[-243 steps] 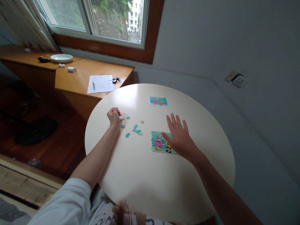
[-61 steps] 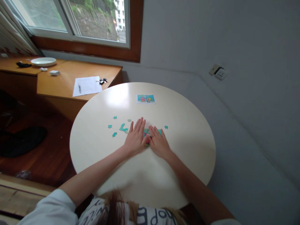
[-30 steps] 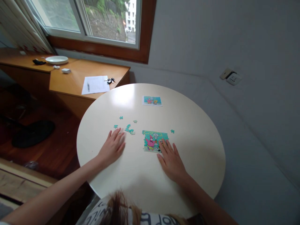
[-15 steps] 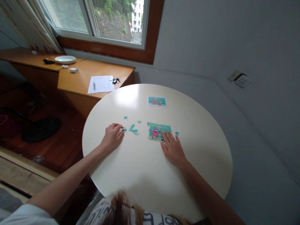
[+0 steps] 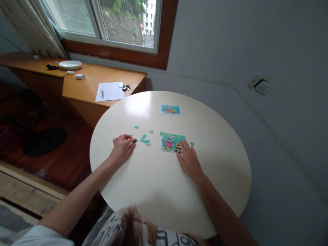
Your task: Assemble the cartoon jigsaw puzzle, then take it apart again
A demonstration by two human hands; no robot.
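A partly assembled cartoon jigsaw (image 5: 171, 141) lies in the middle of the round cream table (image 5: 159, 191). My right hand (image 5: 189, 160) rests flat and open, its fingertips on the jigsaw's lower right corner. A single teal piece (image 5: 192, 144) lies just right of those fingers. My left hand (image 5: 122, 147) is curled on the table to the left, fingertips pinched on a teal puzzle piece (image 5: 134, 140). Several loose teal pieces (image 5: 145, 139) are scattered between that hand and the jigsaw. A small reference picture (image 5: 170, 110) lies farther back.
A wooden desk (image 5: 84, 89) stands to the back left with a sheet of paper and pen (image 5: 109, 91), keys (image 5: 125, 87) and a white plate (image 5: 70, 64). A window is above it. A wall socket (image 5: 260, 86) is on the right wall. A dark round object (image 5: 43, 140) sits on the floor.
Two seconds ago both hands pressed flat on the jigsaw. My left hand then slid left to the loose pieces and curled onto one. My right hand stays at the jigsaw's corner.
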